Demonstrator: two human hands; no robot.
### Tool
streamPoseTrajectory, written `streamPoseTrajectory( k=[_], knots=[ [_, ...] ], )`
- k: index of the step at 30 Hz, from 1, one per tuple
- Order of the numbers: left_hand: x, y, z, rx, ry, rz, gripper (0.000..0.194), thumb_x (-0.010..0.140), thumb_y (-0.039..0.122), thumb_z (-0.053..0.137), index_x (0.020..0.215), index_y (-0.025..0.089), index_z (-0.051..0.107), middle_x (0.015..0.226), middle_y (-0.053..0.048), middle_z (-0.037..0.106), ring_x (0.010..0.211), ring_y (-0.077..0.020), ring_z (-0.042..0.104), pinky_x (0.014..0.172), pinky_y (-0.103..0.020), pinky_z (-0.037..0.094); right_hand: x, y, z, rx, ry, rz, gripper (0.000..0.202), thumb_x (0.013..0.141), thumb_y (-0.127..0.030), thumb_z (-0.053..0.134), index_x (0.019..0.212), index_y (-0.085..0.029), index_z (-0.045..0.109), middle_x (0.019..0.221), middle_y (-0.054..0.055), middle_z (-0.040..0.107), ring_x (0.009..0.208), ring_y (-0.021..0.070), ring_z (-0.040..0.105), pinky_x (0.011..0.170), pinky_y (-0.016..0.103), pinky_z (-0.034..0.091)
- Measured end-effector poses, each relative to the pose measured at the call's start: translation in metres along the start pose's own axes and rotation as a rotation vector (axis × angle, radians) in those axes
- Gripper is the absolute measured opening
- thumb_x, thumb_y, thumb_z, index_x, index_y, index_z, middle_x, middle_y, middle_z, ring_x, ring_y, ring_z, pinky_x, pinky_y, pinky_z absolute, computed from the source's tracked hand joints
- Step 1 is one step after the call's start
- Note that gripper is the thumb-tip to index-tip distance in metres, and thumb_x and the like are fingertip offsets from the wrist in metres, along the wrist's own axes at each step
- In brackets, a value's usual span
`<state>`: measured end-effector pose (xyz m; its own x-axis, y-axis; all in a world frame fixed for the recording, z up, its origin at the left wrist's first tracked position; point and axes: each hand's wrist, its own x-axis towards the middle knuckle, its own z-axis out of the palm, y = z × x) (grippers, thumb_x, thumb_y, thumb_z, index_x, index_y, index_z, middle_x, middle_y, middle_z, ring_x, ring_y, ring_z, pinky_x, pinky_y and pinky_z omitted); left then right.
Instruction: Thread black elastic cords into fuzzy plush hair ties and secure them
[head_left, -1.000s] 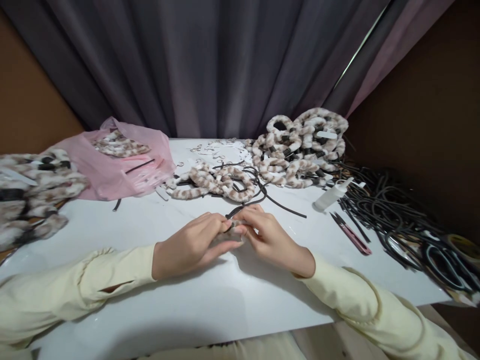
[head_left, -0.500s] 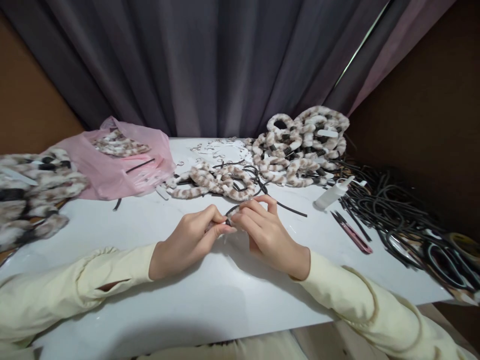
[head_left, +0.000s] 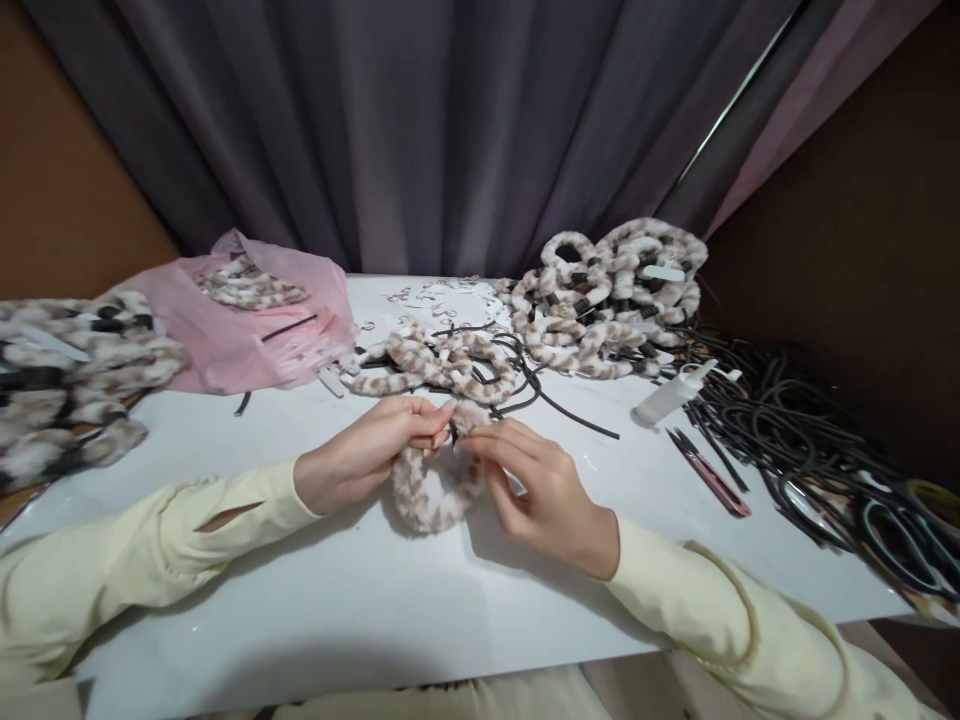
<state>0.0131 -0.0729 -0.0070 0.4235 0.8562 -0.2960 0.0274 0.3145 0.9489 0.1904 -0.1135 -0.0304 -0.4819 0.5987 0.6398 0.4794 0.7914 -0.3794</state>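
Note:
A fluffy white-and-brown ring [head_left: 437,505] hangs between my hands over the front half of the table, its loop toward me. My left hand [head_left: 375,445] pinches it at the upper left, thumb and fingers pressed together. At the upper right, my right hand [head_left: 536,475] has its fingers closed on the same ring. A small dark piece shows between the fingertips, partly hidden. Just beyond lie more furry rings [head_left: 480,368] and a thin black cord [head_left: 577,418].
A pink plastic bag [head_left: 217,350] holds furry pieces; furry piles stand left [head_left: 90,370] and back right [head_left: 622,290]. On the right are a white squeeze bottle [head_left: 670,395], thread snips [head_left: 712,475], a heap of black cords [head_left: 787,420] and scissors [head_left: 896,545].
The furry ring, mostly hidden behind my hands before, now shows its loop hanging toward me. My left hand has turned, and my right hand has moved slightly down and right.

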Motion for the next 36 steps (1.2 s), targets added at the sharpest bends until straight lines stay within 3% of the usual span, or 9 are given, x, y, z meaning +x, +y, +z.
streamPoseTrajectory(
  k=[5, 8, 10, 13, 15, 17, 22, 28, 36],
  knots=[
    [0.0, 0.003, -0.002, 0.079, 0.128, 0.094, 0.022, 0.072, 0.026, 0.06, 0.058, 0.015, 0.046, 0.055, 0.003, 0.049, 0.047, -0.0064, 0.039, 0.045, -0.018, 0.029, 0.01, -0.003, 0.005, 0.474, -0.183, 0.527, 0.023, 0.087, -0.024, 0.047, 0.106, -0.016, 0.055, 0.095, 0.008, 0.062, 0.084, 0.0164, 0.057, 0.065, 0.026, 0.048],
    [0.0, 0.0, -0.001, 0.262, 0.18, 0.279, 0.025, 0.075, 0.032, 0.059, 0.061, 0.016, 0.046, 0.056, 0.003, 0.051, 0.05, -0.0086, 0.044, 0.046, -0.019, 0.032, 0.015, -0.002, 0.006, 0.817, -0.33, 0.688, 0.023, 0.086, -0.034, 0.051, 0.1, -0.015, 0.053, 0.082, 0.003, 0.058, 0.07, 0.0121, 0.052, 0.053, 0.021, 0.04],
    [0.001, -0.006, -0.002, 0.467, 0.241, 0.475, 0.023, 0.078, 0.03, 0.057, 0.062, 0.017, 0.047, 0.056, 0.003, 0.052, 0.05, -0.0093, 0.045, 0.047, -0.02, 0.034, 0.016, -0.001, 0.006, 0.841, -0.379, 0.728, 0.024, 0.087, -0.037, 0.05, 0.082, -0.014, 0.054, 0.066, -0.001, 0.052, 0.057, 0.0086, 0.044, 0.049, 0.021, 0.033],
    [0.006, -0.02, -0.007, 0.824, 0.289, 0.924, 0.021, 0.081, 0.017, 0.05, 0.061, 0.017, 0.047, 0.056, 0.002, 0.05, 0.052, -0.0097, 0.043, 0.052, -0.022, 0.036, 0.014, -0.001, 0.004, 0.73, -0.418, 0.706, 0.037, 0.089, -0.037, 0.045, 0.059, -0.015, 0.044, 0.051, -0.005, 0.037, 0.048, 0.0066, 0.033, 0.049, 0.022, 0.027],
    [0.01, -0.027, -0.012, 1.006, 0.241, 1.202, 0.022, 0.082, 0.009, 0.046, 0.061, 0.018, 0.045, 0.056, 0.001, 0.048, 0.056, -0.0115, 0.043, 0.056, -0.024, 0.038, 0.013, -0.004, 0.0, 0.647, -0.435, 0.652, 0.036, 0.09, -0.033, 0.044, 0.059, -0.015, 0.045, 0.05, -0.006, 0.036, 0.047, 0.0067, 0.033, 0.049, 0.022, 0.027],
    [0.013, -0.031, -0.016, 1.1, 0.236, 1.322, 0.021, 0.082, 0.006, 0.046, 0.064, 0.018, 0.044, 0.058, 0.0, 0.048, 0.058, -0.0125, 0.042, 0.058, -0.025, 0.038, 0.012, -0.007, -0.003, 0.558, -0.463, 0.579, 0.031, 0.091, -0.028, 0.044, 0.064, -0.014, 0.052, 0.05, -0.006, 0.038, 0.047, 0.0067, 0.034, 0.05, 0.021, 0.027],
    [0.013, -0.029, -0.018, 1.152, 0.203, 1.339, 0.023, 0.085, 0.008, 0.045, 0.065, 0.019, 0.041, 0.057, 0.002, 0.044, 0.056, -0.012, 0.04, 0.058, -0.024, 0.038, 0.008, -0.011, -0.007, 0.269, -0.394, 0.341, 0.029, 0.092, -0.025, 0.042, 0.064, -0.016, 0.047, 0.054, -0.004, 0.039, 0.048, 0.0079, 0.033, 0.05, 0.022, 0.026],
    [0.007, -0.023, -0.013, 1.134, 0.171, 1.109, 0.011, 0.088, 0.011, 0.042, 0.09, 0.015, 0.052, 0.077, -0.003, 0.06, 0.069, -0.0117, 0.054, 0.065, -0.022, 0.042, 0.004, -0.001, -0.005, -0.087, -0.194, 0.044, 0.021, 0.095, -0.023, 0.033, 0.087, -0.015, 0.051, 0.066, 0.004, 0.053, 0.061, 0.0155, 0.044, 0.054, 0.025, 0.032],
    [-0.012, -0.015, 0.001, 1.003, 0.058, 0.951, 0.019, 0.089, 0.014, 0.039, 0.076, 0.017, 0.053, 0.065, 0.001, 0.057, 0.059, -0.0089, 0.053, 0.057, -0.018, 0.04, 0.01, 0.007, -0.009, 0.022, -0.029, 0.215, 0.029, 0.095, -0.025, 0.034, 0.068, -0.018, 0.042, 0.062, -0.001, 0.044, 0.059, 0.012, 0.041, 0.055, 0.023, 0.031]
  ],
)
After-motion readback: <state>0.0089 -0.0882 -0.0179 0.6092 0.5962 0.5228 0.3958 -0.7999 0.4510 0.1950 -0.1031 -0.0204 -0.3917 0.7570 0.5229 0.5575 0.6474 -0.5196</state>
